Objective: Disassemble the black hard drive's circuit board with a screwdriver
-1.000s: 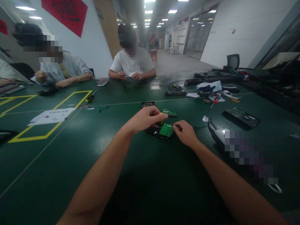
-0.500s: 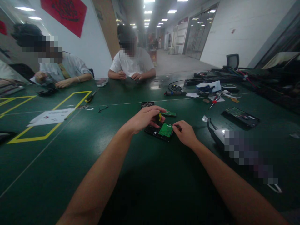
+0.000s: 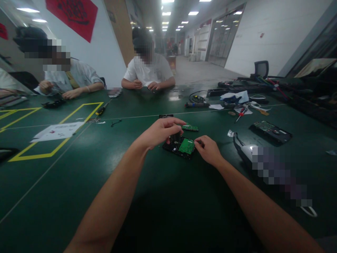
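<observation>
A black hard drive (image 3: 181, 154) with a green circuit board (image 3: 186, 146) on its right part lies on the table in front of me. My left hand (image 3: 165, 130) is curled above its left side, around a short screwdriver (image 3: 174, 137) with a dark handle that stands roughly upright over the drive. Its tip is too small to make out. At the drive's right edge, the fingers of my right hand (image 3: 207, 148) are pinched together on it. Just behind lies a loose green circuit board (image 3: 190, 127). Another drive (image 3: 165, 116) is mostly hidden behind my left hand.
On the right are another hard drive (image 3: 271, 132), a red screwdriver (image 3: 241, 113) and a partly blurred-out long object (image 3: 244, 149). A dark cylindrical tool (image 3: 197, 105) lies farther back. Left are paper (image 3: 58, 131) and a yellow-handled screwdriver (image 3: 101, 109). Two people sit across the table.
My left hand has turned and shifted slightly left on the screwdriver, and the yellow part of the handle no longer shows. My right hand and the hard drive stay in place.
</observation>
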Demonstrator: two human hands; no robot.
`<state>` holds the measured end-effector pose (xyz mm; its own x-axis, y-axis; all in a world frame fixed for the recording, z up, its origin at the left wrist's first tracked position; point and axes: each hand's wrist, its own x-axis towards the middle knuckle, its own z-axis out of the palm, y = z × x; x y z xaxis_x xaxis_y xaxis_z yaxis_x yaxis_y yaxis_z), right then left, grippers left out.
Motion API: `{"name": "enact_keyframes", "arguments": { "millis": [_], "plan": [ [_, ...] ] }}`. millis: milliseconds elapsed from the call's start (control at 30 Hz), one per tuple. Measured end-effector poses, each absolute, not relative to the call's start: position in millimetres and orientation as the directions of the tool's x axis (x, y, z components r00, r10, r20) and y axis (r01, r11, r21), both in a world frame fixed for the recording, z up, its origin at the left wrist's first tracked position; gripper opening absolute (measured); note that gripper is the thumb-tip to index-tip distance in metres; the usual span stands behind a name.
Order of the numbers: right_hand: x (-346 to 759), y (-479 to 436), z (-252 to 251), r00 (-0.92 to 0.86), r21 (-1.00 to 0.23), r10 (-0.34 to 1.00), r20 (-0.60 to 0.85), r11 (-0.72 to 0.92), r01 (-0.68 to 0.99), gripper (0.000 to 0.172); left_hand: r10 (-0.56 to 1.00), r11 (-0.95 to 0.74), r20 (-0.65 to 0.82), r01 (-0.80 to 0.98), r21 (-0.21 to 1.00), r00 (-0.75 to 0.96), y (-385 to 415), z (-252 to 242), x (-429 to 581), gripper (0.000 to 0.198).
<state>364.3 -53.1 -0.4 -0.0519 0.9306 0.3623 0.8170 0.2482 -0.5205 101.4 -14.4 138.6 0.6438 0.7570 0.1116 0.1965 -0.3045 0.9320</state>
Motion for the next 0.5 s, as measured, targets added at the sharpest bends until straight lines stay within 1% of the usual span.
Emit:
{"name": "enact_keyframes", "arguments": {
  "millis": [133,300,400,500],
  "plan": [
    [364,-53,0,-0.051,-0.518,0.925,0.376,0.256,0.816,0.017,0.755,-0.324,0.124,0.201,0.925,0.644,-10,134,99,0.035],
    [363,-54,2,-0.047,-0.520,0.927,0.372,0.250,0.817,0.018,0.742,-0.289,0.153,0.106,0.951,0.653,-10,132,101,0.026],
    [363,-54,3,-0.046,-0.520,0.928,0.369,0.247,0.817,0.018,0.738,-0.234,0.147,0.046,0.971,0.659,-11,129,106,0.023],
    [363,-53,1,-0.041,-0.523,0.927,0.372,0.245,0.816,0.018,0.761,-0.121,0.113,-0.033,0.992,0.639,-11,126,109,0.025]
  ]
}}
